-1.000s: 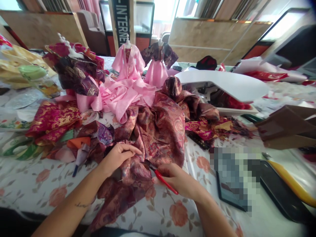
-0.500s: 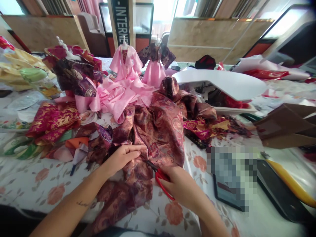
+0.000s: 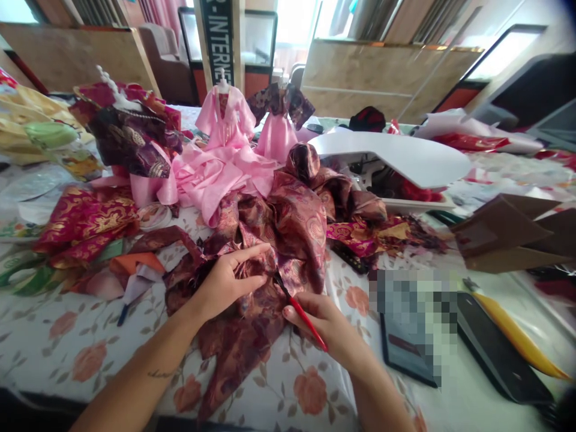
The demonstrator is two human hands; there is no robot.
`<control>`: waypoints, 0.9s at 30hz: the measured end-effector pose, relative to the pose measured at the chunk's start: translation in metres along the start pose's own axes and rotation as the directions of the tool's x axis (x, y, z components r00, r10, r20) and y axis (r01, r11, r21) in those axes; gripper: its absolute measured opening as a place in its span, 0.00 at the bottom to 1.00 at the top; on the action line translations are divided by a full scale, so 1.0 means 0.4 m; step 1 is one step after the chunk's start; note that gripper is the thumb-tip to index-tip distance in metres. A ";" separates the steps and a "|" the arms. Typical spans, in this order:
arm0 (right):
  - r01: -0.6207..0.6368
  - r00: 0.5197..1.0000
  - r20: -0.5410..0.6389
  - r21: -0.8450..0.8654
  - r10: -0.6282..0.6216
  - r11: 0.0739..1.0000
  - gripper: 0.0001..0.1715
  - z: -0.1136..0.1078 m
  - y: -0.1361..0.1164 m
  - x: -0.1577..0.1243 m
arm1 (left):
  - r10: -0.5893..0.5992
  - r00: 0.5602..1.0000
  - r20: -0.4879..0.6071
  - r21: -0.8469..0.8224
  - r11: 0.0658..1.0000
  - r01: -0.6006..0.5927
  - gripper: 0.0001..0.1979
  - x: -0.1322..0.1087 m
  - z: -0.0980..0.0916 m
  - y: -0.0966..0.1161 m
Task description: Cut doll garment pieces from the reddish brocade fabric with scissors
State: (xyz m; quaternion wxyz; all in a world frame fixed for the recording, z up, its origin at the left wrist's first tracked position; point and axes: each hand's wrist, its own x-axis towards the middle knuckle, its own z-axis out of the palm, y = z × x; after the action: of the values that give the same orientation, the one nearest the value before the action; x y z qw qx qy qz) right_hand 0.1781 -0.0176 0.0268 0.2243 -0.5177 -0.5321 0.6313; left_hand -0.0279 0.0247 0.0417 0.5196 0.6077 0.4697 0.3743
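Note:
A length of copper-red brocade fabric (image 3: 299, 225) with a paisley pattern lies bunched in front of me, one pointed end hanging toward the near table edge. My left hand (image 3: 222, 282) holds its folds between thumb and fingers. My right hand (image 3: 321, 324) grips red-handled scissors (image 3: 307, 324), seen nearly edge-on. Their dark blades point up and left into the fabric beside my left fingertips. Folds hide the blade tips, so I cannot tell how far they are apart.
Pink satin (image 3: 216, 174) and a small dress form in a pink gown (image 3: 224, 117) stand behind. Magenta-gold brocade (image 3: 87, 222) lies left. Rightward are a tablet (image 3: 407, 342), a black phone-like object (image 3: 504, 354) and a brown cardboard box (image 3: 504, 231). Floral cloth (image 3: 288, 360) covers the table.
My left hand has shifted slightly up and right along the fabric. The scissors have turned from showing their loops to edge-on. The fabric's lower end has swung to the right.

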 end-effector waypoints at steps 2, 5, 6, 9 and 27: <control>-0.010 1.000 0.021 0.104 0.008 0.995 0.28 0.011 0.012 0.002 | 0.000 1.000 -0.006 0.026 1.000 0.000 0.27 -0.003 0.000 -0.003; -0.027 0.999 0.047 0.207 0.018 0.978 0.28 0.024 0.028 0.005 | -0.014 1.000 -0.010 0.031 0.999 0.014 0.26 -0.006 -0.001 -0.007; -0.026 0.998 0.055 0.233 0.014 0.972 0.28 0.027 0.031 0.006 | -0.017 1.000 -0.011 0.025 1.000 0.017 0.26 -0.006 -0.002 -0.008; 0.001 0.998 0.064 0.286 -0.020 0.958 0.29 0.035 0.037 0.008 | -0.014 1.000 -0.016 0.005 1.000 0.014 0.26 -0.005 -0.003 -0.010; -0.028 0.977 0.211 0.135 -0.001 0.990 0.28 0.014 0.026 0.018 | -0.044 0.997 0.063 -0.137 0.989 0.052 0.29 -0.009 -0.005 -0.033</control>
State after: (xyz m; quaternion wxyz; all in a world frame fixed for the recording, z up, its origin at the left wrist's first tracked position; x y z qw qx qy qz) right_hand 0.1731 -0.0175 0.0136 0.1972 -0.4350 -0.5047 0.7192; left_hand -0.0333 0.0221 0.0292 0.5833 0.5696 0.4412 0.3751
